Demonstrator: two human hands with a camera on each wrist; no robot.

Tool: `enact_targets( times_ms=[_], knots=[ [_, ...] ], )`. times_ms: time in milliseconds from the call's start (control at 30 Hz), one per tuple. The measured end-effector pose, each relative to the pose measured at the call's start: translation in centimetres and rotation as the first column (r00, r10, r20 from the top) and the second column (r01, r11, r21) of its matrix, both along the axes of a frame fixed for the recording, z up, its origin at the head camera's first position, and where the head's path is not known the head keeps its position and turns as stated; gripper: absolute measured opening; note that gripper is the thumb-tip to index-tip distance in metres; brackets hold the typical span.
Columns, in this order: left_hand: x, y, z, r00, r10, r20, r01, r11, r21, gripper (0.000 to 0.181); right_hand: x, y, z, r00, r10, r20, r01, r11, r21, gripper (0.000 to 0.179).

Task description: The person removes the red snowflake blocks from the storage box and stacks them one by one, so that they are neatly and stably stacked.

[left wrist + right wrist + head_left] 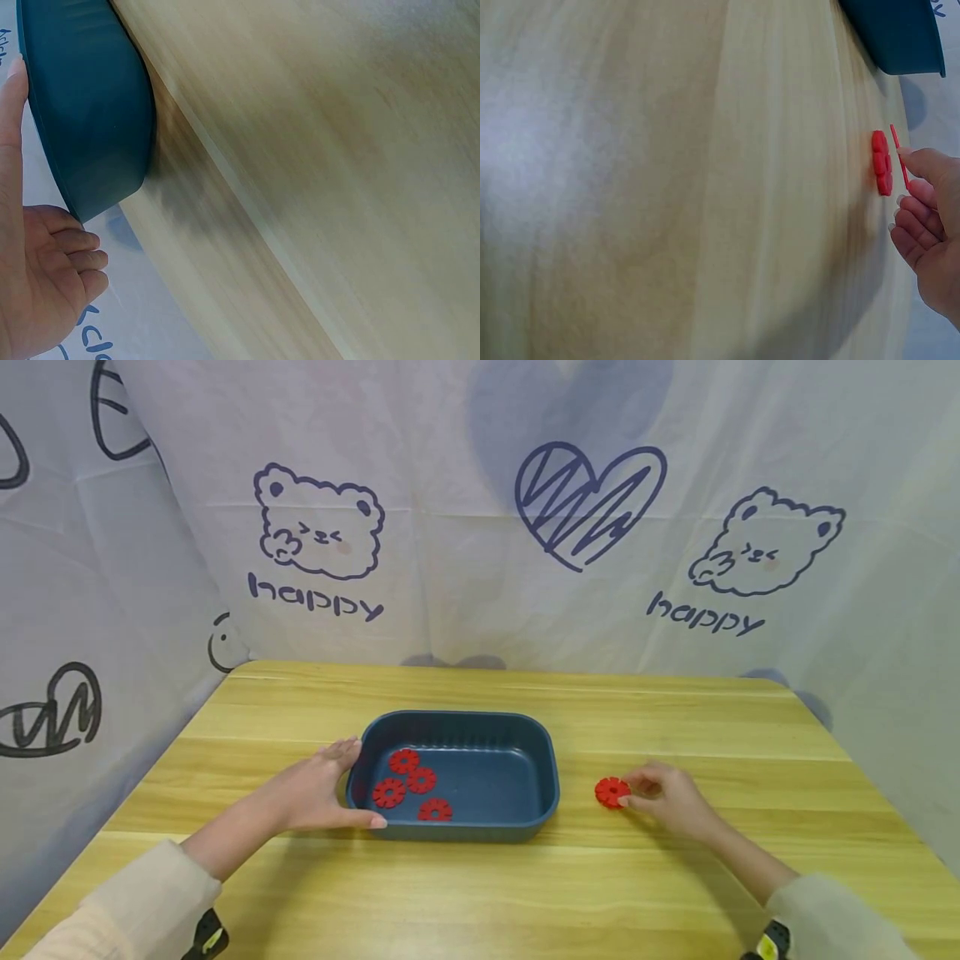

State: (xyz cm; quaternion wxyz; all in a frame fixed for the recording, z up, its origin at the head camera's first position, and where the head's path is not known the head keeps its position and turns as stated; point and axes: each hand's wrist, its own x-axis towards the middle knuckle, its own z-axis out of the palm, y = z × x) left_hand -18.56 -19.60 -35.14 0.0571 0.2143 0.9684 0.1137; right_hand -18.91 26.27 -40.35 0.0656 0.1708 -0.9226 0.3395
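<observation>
A dark blue plastic basin (pixel 480 832) stands on the table, with several red notched discs (pixel 389 792) lying in its left part. My left hand (pixel 324 789) holds the basin's left end, thumb along the front rim and fingers at the far left corner. To the right of the basin, my right hand (pixel 670 797) pinches a red notched disc (pixel 609 791) between thumb and fingers. The right wrist view shows that thin disc (pixel 895 139) edge-on, just above another red piece (pixel 880 163) on the table.
The light wood table (pixel 480 902) carries the basin near its middle. Behind it hangs a white cloth (pixel 450 468) with bear and heart drawings, and more cloth covers the left side. Dark devices are strapped near both sleeves.
</observation>
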Motion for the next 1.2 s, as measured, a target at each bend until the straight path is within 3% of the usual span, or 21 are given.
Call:
enact_targets(
  times_ms=[333,1200],
  knots=[
    [0.0,0.0,0.0,1.000,0.003,-0.003,-0.003,1.000,0.006,0.113,0.0,-0.1,-1.1,0.997,-0.069,0.035,0.069,0.998,-0.002,0.019],
    [0.1,0.1,0.2,1.000,0.004,-0.003,-0.004,1.000,0.019,0.112,0.0,0.0,-1.4,0.996,-0.079,0.035,0.079,0.997,0.009,0.020]
  ],
)
